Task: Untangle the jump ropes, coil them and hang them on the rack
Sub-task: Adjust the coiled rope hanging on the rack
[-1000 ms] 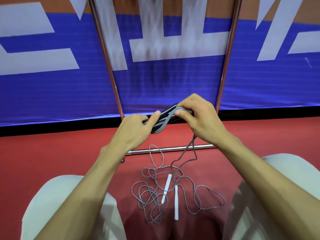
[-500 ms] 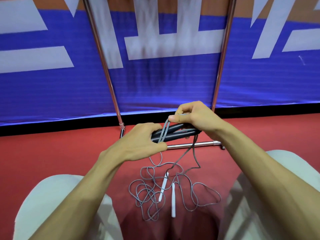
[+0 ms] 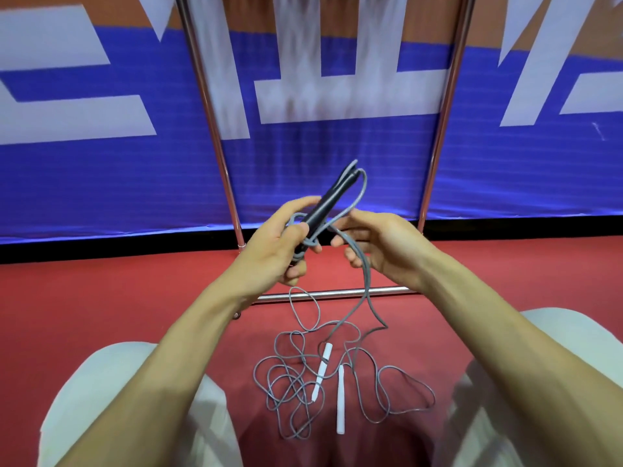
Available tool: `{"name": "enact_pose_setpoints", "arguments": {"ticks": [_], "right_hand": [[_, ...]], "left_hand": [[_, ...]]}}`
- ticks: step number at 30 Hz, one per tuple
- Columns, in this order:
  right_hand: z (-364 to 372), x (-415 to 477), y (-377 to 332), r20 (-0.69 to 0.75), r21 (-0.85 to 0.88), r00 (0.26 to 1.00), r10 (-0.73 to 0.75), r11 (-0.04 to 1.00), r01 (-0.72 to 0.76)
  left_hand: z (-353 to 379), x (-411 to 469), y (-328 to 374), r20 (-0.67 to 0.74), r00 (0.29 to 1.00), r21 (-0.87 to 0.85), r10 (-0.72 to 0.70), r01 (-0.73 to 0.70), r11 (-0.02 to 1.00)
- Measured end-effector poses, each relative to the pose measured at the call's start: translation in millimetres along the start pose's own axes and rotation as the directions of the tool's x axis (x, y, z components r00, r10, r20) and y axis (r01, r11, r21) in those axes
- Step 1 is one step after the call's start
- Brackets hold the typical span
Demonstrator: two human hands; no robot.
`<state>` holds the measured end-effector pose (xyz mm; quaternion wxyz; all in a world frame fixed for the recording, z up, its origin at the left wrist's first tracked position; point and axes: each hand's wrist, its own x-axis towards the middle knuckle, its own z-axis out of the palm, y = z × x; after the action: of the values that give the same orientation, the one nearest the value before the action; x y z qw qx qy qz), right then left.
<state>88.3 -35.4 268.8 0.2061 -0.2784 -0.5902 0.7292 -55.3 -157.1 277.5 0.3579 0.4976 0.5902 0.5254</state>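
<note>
A knee (image 3: 111, 392) in light trousers is at the bottom left. The left hand (image 3: 269, 251) is up in the middle. Its fingers are curled tight round two black handles (image 3: 323, 207), which stick up and lean to the right. A few turns of grey rope (image 3: 365, 281) are wrapped round the handles, just by the thumb.

The right hand (image 3: 381, 244) is just beside the left one. Its fingers are curled loosely, and the grey rope runs between them. From there the rope hangs down to the floor (image 3: 101, 298), which is red.

Below the hands, between the knees, a tangled rope pile (image 3: 279, 382) lies on the floor. Two white handles (image 3: 340, 399) lie in it, side by side. The hanging rope goes down into this pile.

Behind the hands stands the rack (image 3: 337, 293). It has a shiny bar low near the floor and two shiny poles going up, one left and one right. Behind the rack is a blue banner (image 3: 67, 183) with big white shapes on it.
</note>
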Motion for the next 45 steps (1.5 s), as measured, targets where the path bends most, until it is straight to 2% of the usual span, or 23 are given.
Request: {"name": "enact_pose_setpoints", "arguments": {"ticks": [2,4,6,8,10,12,14,17,20,24,26,29,31,33,35,36,38,40,42,45], "right_hand": [[3,-3,3,0.011,-0.306,0.999,-0.036,0.951,0.037],[3,-6,8,0.066,-0.633,0.998,-0.017,0.772,0.055],[3,-10,12,0.121,-0.804,0.99,0.073,0.592,0.055],[2,-12,12,0.165,-0.856,0.982,0.091,0.508,0.096],[1,-11,10,0.223,-0.88,0.975,0.018,0.433,0.193],[-1,-10,9,0.323,-0.903,0.941,-0.104,0.263,0.339],[-4,-9,10,0.392,-0.903,0.899,-0.193,0.106,0.417],[-8,-10,9,0.406,-0.899,0.87,-0.279,0.05,0.435],[-8,-12,6,0.428,-0.868,0.821,-0.378,0.081,0.489],[-10,-13,1,0.335,-0.867,0.777,-0.533,0.148,0.476],[-11,-13,-1,0.234,-0.887,0.752,-0.616,0.182,0.425],[-13,-13,-5,0.049,-0.896,0.756,-0.652,0.305,0.322],[-12,-13,-7,-0.028,-0.898,0.797,-0.604,0.366,0.245],[-15,-12,-9,-0.074,-0.873,0.873,-0.481,0.455,0.177],[-18,-14,-11,-0.06,-0.763,0.956,-0.286,0.631,0.14],[-19,-15,-12,-0.024,-0.647,0.983,-0.184,0.752,0.125],[-22,-13,-11,0.046,-0.381,0.997,-0.058,0.922,0.071],[-23,-6,-6,0.093,-0.204,0.994,-0.065,0.975,0.083],[-20,-2,-1,0.082,-0.159,0.99,-0.114,0.979,0.126],[-13,1,3,0.018,-0.166,0.993,-0.119,0.979,0.121]], "left_hand": [[0,3,-5,-0.068,0.997,0.078,-0.035,0.041,0.996],[-3,5,-10,-0.136,0.99,0.207,-0.04,0.067,0.976],[-8,8,-17,-0.194,0.981,0.382,-0.004,0.08,0.92],[-12,10,-24,-0.218,0.976,0.546,0.024,0.101,0.832],[-13,11,-29,-0.206,0.978,0.644,0.017,0.122,0.755],[-13,12,-31,-0.176,0.984,0.702,-0.006,0.13,0.7],[-12,11,-31,-0.118,0.992,0.739,-0.05,0.122,0.662],[-9,8,-28,-0.051,0.99,0.766,-0.13,0.122,0.631],[-5,5,-23,-0.011,0.981,0.785,-0.195,0.129,0.605],[1,1,-16,-0.023,0.977,0.772,-0.212,0.152,0.617],[5,0,-15,0.008,0.98,0.778,-0.199,0.119,0.616],[9,-1,-15,0.018,0.984,0.797,-0.18,0.095,0.596],[9,-1,-14,0.043,0.986,0.816,-0.162,0.059,0.575],[9,-3,-13,0.119,0.98,0.801,-0.16,0.0,0.598],[8,-6,-11,0.194,0.969,0.762,-0.153,-0.051,0.645],[7,-8,-11,0.225,0.964,0.732,-0.141,-0.071,0.678],[8,-10,-6,0.278,0.955,0.617,-0.105,-0.094,0.782],[8,-11,-1,0.279,0.957,0.415,-0.08,-0.045,0.909],[7,-11,3,0.247,0.966,0.182,-0.077,0.032,0.983],[4,-8,6,0.163,0.983,-0.1,-0.086,0.104,0.99]]}}
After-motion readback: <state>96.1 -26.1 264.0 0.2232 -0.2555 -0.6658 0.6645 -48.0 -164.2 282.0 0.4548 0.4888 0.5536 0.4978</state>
